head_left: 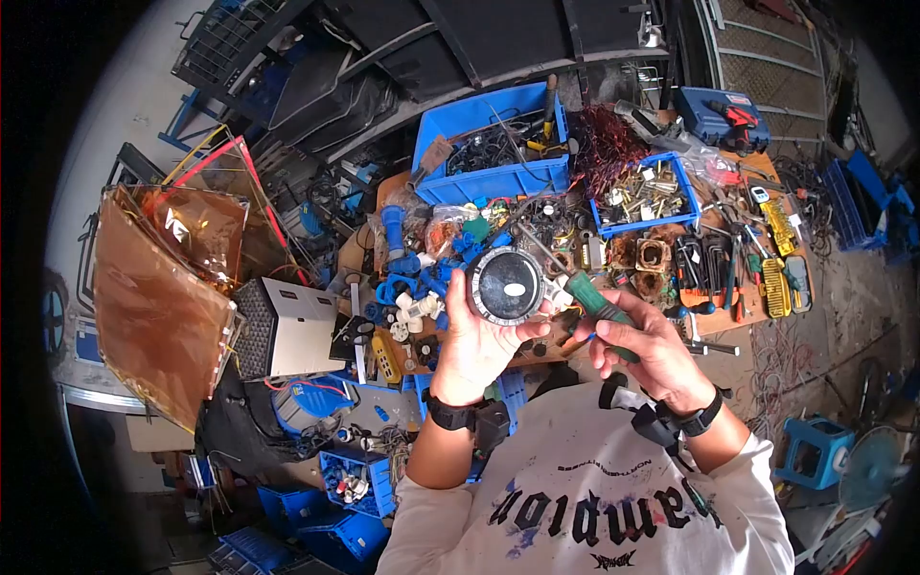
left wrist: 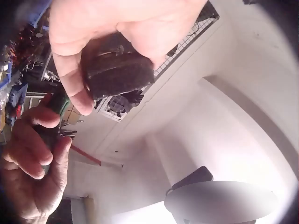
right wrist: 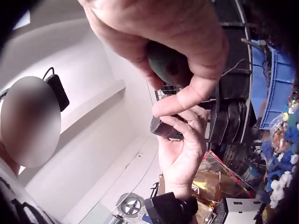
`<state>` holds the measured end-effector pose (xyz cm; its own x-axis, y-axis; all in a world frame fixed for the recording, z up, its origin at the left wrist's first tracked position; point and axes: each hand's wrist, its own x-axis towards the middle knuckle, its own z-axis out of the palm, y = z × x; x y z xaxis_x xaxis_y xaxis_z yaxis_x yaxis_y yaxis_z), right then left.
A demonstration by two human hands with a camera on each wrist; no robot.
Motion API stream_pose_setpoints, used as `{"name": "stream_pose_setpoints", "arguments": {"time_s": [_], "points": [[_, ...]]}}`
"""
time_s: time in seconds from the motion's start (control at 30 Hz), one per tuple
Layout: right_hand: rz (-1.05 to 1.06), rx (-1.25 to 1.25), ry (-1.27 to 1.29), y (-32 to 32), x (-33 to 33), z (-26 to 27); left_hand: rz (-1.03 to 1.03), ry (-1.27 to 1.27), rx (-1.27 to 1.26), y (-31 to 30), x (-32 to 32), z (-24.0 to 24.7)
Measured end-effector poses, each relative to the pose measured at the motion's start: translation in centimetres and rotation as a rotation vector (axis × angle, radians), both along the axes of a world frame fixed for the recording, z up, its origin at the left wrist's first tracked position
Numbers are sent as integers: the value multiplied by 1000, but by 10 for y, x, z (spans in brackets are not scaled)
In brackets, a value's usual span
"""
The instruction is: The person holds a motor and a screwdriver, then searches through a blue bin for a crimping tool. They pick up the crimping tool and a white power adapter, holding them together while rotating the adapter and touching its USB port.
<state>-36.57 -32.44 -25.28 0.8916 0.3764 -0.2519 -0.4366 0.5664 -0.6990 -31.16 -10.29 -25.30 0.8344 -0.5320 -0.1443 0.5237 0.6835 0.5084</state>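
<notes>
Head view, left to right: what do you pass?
Brown sheet → white box → yellow strip → left hand holding a round dark part → right hand gripping a green-handled screwdriver → yellow rack.

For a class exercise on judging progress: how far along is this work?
Sorting looks partly done: metal pieces fill a blue tray. The left hand grips a round part; the right hand, a green-handled screwdriver. The part looks whole, so work on it is probably left, plus loose blue pieces.
</notes>
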Motion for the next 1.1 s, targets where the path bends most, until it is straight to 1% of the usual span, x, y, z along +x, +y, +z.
{"name": "stream_pose_setpoints", "arguments": {"time_s": [0.03, 0.13, 0.17, 0.23, 0.3, 0.37, 0.43, 0.5, 0.57, 0.63, 0.7, 0.77, 0.83, 0.87, 0.93, 1.03, 1.1], "points": [[1, -1, -1, -2, -1, -1, 1, -1, -1, 0, -1, -1], [-29, -29, 6, -6, -4, -6, 52, -152, 85, 2, -5, -3], [-46, -4, 5, -8, -4, -9, 54, -153, 84, 1, -7, -3], [-64, 18, 6, -8, -5, -12, 85, -254, 275, -2, -12, -1], [-85, 51, 48, -5, -6, -11, 77, -292, 281, -7, -15, 4], [-107, 55, 51, 0, -6, -7, 80, -449, 435, -10, -16, 6], [-122, 50, 30, 5, -5, -2, 78, -400, 415, -16, -19, 10], [-143, 53, 0, 12, -4, -3, 136, -423, 529, -20, -22, 10], [-228, 31, -20, 19, -1, 0, 133, -395, 528, -21, -22, 10], [-194, 11, -55, 19, 2, 3, 146, -450, 593, -22, -23, 6], [-159, -51, -113, 20, 4, 0, 157, -459, 607, -22, -22, 2], [-146, -57, -98, 21, 6, -3, 172, -468, 618, -22, -21, 0], [-108, -42, -93, 23, 8, -4, 170, -499, 689, -20, -21, -1], [-104, -45, -90, 24, 8, -3, 173, -494, 688, -19, -21, -2], [-124, 5, -89, 26, 9, 1, 217, -566, 766, -18, -22, -5], [-159, 23, -94, 29, 10, -13, 220, -599, 794, -17, -21, -4], [-145, 28, -85, 28, 9, -15, 236, -631, 817, -17, -21, -6]]}}
